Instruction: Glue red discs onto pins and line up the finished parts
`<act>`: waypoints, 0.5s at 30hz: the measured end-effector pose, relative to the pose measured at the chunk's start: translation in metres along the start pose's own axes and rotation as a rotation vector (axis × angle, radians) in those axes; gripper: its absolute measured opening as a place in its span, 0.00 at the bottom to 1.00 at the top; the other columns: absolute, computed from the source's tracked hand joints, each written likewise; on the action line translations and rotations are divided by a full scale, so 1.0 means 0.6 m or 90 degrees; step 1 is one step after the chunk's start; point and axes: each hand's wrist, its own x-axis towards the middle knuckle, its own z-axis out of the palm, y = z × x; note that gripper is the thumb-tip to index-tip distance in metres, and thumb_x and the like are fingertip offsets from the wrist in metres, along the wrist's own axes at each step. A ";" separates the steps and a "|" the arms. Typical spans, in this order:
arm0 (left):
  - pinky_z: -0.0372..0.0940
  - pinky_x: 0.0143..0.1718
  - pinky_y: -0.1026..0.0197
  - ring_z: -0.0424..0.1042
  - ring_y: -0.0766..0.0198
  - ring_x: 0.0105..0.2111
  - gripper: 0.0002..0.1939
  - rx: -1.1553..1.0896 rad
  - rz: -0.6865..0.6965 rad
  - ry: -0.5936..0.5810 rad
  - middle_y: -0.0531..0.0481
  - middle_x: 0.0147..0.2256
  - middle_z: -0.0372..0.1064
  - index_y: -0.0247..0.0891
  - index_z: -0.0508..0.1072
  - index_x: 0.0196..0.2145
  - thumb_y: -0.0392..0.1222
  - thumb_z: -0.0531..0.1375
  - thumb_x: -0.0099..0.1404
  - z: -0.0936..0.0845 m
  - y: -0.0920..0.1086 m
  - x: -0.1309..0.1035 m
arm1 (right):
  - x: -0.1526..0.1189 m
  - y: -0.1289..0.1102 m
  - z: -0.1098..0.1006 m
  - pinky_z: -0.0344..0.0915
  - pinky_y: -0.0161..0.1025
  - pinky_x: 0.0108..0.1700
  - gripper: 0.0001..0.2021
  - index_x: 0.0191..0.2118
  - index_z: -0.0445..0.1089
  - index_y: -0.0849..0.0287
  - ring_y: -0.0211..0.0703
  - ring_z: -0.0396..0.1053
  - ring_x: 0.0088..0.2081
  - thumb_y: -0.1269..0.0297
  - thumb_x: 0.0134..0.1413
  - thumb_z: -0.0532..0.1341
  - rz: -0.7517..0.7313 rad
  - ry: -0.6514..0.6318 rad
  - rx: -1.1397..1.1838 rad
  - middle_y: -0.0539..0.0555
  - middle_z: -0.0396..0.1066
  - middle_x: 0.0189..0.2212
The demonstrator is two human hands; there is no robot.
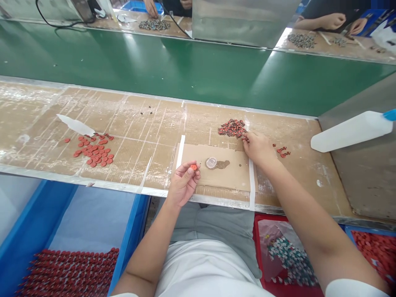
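Between the thumb and fingers of my left hand (185,181) is a small round red piece (193,167), held over the near left part of a cardboard sheet (229,178). On that sheet sits a small round clear dish (211,162), with a dark wet stain (223,164) beside it. My right hand (258,149) reaches to the right edge of a pile of small red and black parts (231,128); its fingertips are pressed together there, and whatever they grip is too small to name. Many round red discs (97,152) lie on the bench at the left.
A white bottle (349,131) with a blue cap leans at the right. Several red assembled pieces (283,152) lie near it. A green belt (173,70) runs behind the bench. Below are a blue bin (128,231) and a red bin (258,247). Another person's hands (151,7) work beyond.
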 end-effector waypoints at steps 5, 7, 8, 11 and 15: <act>0.69 0.36 0.71 0.72 0.73 0.31 0.16 -0.001 -0.003 -0.005 0.48 0.37 0.76 0.37 0.80 0.38 0.40 0.75 0.51 -0.002 -0.002 -0.001 | 0.001 0.000 0.001 0.66 0.46 0.46 0.15 0.48 0.72 0.63 0.56 0.69 0.44 0.67 0.63 0.51 -0.025 -0.015 0.002 0.64 0.72 0.43; 0.69 0.37 0.72 0.73 0.74 0.31 0.14 -0.009 0.000 -0.021 0.48 0.37 0.76 0.38 0.81 0.38 0.39 0.74 0.53 -0.003 -0.002 -0.001 | 0.003 0.002 0.004 0.66 0.46 0.46 0.15 0.49 0.72 0.63 0.56 0.69 0.45 0.66 0.63 0.53 -0.020 -0.020 0.016 0.65 0.71 0.45; 0.69 0.37 0.72 0.73 0.74 0.32 0.14 -0.013 0.002 -0.030 0.48 0.37 0.76 0.38 0.81 0.39 0.39 0.73 0.54 -0.003 -0.002 -0.001 | 0.004 0.002 0.005 0.66 0.46 0.46 0.15 0.50 0.72 0.64 0.56 0.69 0.45 0.66 0.63 0.54 -0.014 -0.022 0.019 0.65 0.71 0.46; 0.69 0.37 0.72 0.73 0.74 0.32 0.12 -0.019 0.007 -0.046 0.48 0.38 0.76 0.38 0.81 0.39 0.38 0.72 0.56 -0.005 -0.003 0.000 | 0.005 0.000 0.004 0.65 0.44 0.44 0.14 0.49 0.72 0.63 0.54 0.70 0.43 0.65 0.65 0.54 -0.008 -0.038 0.004 0.64 0.71 0.46; 0.69 0.39 0.72 0.73 0.74 0.32 0.12 -0.020 0.005 -0.050 0.47 0.38 0.76 0.38 0.81 0.40 0.38 0.72 0.57 -0.006 -0.004 -0.001 | -0.003 -0.014 -0.011 0.62 0.42 0.39 0.14 0.49 0.70 0.64 0.54 0.69 0.41 0.68 0.67 0.50 -0.036 -0.070 -0.085 0.65 0.71 0.43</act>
